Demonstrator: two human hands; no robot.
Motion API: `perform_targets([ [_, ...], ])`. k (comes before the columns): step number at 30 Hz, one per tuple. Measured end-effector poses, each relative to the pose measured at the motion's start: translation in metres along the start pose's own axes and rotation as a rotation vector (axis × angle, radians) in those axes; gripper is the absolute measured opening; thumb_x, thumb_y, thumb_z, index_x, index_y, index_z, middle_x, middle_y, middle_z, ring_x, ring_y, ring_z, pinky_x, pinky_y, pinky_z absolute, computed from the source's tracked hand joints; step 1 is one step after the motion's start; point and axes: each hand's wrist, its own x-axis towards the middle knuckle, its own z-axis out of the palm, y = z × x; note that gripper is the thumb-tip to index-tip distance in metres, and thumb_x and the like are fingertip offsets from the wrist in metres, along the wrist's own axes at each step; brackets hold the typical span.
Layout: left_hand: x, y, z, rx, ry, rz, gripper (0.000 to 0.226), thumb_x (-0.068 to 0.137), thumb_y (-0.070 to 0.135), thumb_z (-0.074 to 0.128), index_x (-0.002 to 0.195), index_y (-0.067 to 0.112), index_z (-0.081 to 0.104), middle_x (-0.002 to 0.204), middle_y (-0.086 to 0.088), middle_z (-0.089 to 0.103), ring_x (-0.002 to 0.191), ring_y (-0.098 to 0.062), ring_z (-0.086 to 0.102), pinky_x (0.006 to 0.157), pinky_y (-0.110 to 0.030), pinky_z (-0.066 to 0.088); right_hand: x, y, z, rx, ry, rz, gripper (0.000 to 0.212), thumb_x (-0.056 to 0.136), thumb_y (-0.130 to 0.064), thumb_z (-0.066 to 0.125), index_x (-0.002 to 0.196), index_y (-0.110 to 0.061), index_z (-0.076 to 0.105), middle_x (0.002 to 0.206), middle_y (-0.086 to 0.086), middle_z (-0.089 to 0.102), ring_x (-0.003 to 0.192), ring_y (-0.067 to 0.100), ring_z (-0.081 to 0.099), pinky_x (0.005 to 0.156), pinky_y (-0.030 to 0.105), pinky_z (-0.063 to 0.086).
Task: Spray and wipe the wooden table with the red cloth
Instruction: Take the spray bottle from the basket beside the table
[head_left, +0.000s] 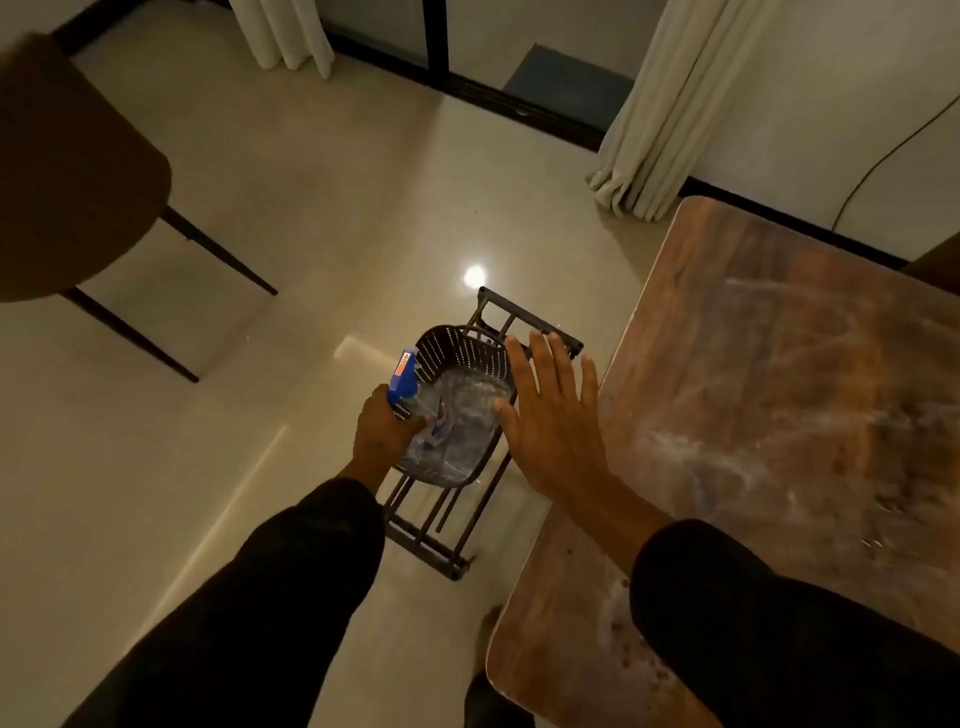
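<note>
Rightward, the brown wooden table with pale streaks (779, 405) fills the frame's right side above the glossy cream tiled floor (311, 234). Beside it a dark perforated plastic basket (457, 358) sits on a dark slatted rack (447, 530). Over the basket's right edge the right hand (550, 431) hovers flat, fingers spread, holding nothing. At the basket's left rim the left hand (379, 436) grips a clear spray bottle with a blue trigger head (410, 395). No red cloth shows.

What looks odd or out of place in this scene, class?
The wooden table carries whitish smears and dark specks, so it looks dirty. No red cloth is in view. The left hand holds a spray bottle at the basket.
</note>
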Motion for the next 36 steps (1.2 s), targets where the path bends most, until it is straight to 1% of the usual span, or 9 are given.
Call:
perform_targets([
  [3, 0.013, 0.001, 0.009, -0.084, 0.092, 0.004, 0.042, 0.085, 0.024, 0.075, 0.122, 0.014, 0.058, 0.106, 0.001, 0.063, 0.093, -0.014, 0.059, 0.087, -0.03, 0.046, 0.01, 0.004, 0.011, 0.006, 0.023, 0.01, 0.071, 0.108, -0.053, 0.046, 0.167, -0.018, 0.029, 0.172, 0.014, 0.03, 0.161, 0.035, 0.022, 0.127, 0.066, 0.019],
  [6, 0.017, 0.005, 0.015, -0.165, 0.168, 0.026, 0.016, 0.089, 0.029, 0.071, 0.099, 0.02, 0.062, 0.078, 0.01, 0.063, 0.069, -0.004, 0.058, 0.068, -0.016, 0.044, 0.016, 0.007, 0.017, 0.008, 0.013, 0.0, 0.069, 0.108, -0.051, 0.048, 0.166, -0.017, 0.03, 0.171, 0.014, 0.031, 0.16, 0.035, 0.024, 0.127, 0.066, 0.02],
  [8, 0.021, 0.009, 0.018, -0.217, 0.178, 0.06, 0.016, 0.089, 0.03, 0.071, 0.092, 0.018, 0.062, 0.072, 0.012, 0.061, 0.063, 0.0, 0.055, 0.057, -0.006, 0.038, 0.021, 0.012, 0.02, 0.009, 0.021, -0.005, 0.069, 0.109, -0.05, 0.047, 0.167, -0.018, 0.027, 0.172, 0.013, 0.029, 0.161, 0.033, 0.022, 0.128, 0.064, 0.016],
  [15, 0.005, 0.057, -0.001, -0.284, 0.183, 0.297, 0.027, 0.088, 0.041, 0.07, 0.108, 0.024, 0.062, 0.087, 0.013, 0.066, 0.079, 0.004, 0.062, 0.068, -0.008, 0.046, 0.028, 0.026, -0.027, 0.017, 0.032, 0.032, 0.068, 0.11, -0.052, 0.029, 0.169, -0.021, 0.018, 0.176, 0.011, 0.017, 0.164, 0.03, 0.009, 0.13, 0.058, 0.005],
  [20, -0.008, 0.175, -0.053, -0.233, 0.205, 0.544, 0.029, 0.088, 0.051, 0.066, 0.104, 0.032, 0.052, 0.089, 0.017, 0.056, 0.079, 0.008, 0.056, 0.067, -0.002, 0.042, 0.037, 0.052, -0.118, -0.042, 0.141, 0.046, 0.073, 0.108, -0.047, 0.047, 0.17, -0.022, 0.017, 0.176, 0.013, 0.013, 0.164, 0.033, 0.007, 0.129, 0.063, 0.013],
  [26, -0.065, 0.345, -0.081, -0.306, 0.087, 0.781, 0.02, 0.092, 0.037, 0.064, 0.097, 0.025, 0.049, 0.082, 0.003, 0.054, 0.067, -0.005, 0.053, 0.068, -0.024, 0.048, 0.04, 0.106, -0.267, -0.181, 0.362, 0.149, 0.073, 0.105, -0.048, 0.043, 0.169, -0.02, 0.019, 0.174, 0.016, 0.019, 0.162, 0.036, 0.014, 0.128, 0.064, 0.017],
  [30, -0.137, 0.45, -0.065, -0.357, -0.067, 0.922, 0.016, 0.09, 0.044, 0.06, 0.096, 0.029, 0.058, 0.084, -0.009, 0.068, 0.074, -0.023, 0.067, 0.07, -0.027, 0.056, 0.004, 0.149, -0.36, -0.232, 0.52, 0.251, 0.073, 0.104, -0.045, 0.047, 0.168, -0.02, 0.022, 0.173, 0.015, 0.023, 0.161, 0.035, 0.019, 0.127, 0.063, 0.019],
  [33, -0.192, 0.516, -0.04, -0.371, -0.151, 1.005, 0.034, 0.089, 0.047, 0.059, 0.104, 0.017, 0.063, 0.083, -0.009, 0.071, 0.073, -0.021, 0.069, 0.066, -0.03, 0.056, -0.037, 0.181, -0.416, -0.24, 0.603, 0.333, 0.073, 0.103, -0.048, 0.038, 0.169, -0.022, 0.019, 0.175, 0.013, 0.018, 0.162, 0.034, 0.016, 0.127, 0.063, 0.017],
  [36, -0.254, 0.569, -0.006, -0.432, -0.255, 1.129, 0.026, 0.093, 0.038, 0.059, 0.109, 0.018, 0.058, 0.084, -0.003, 0.072, 0.071, -0.012, 0.072, 0.069, -0.027, 0.058, -0.091, 0.221, -0.461, -0.31, 0.664, 0.433, 0.076, 0.104, -0.049, 0.042, 0.169, -0.022, 0.015, 0.175, 0.014, 0.014, 0.163, 0.035, 0.013, 0.128, 0.063, 0.015],
])
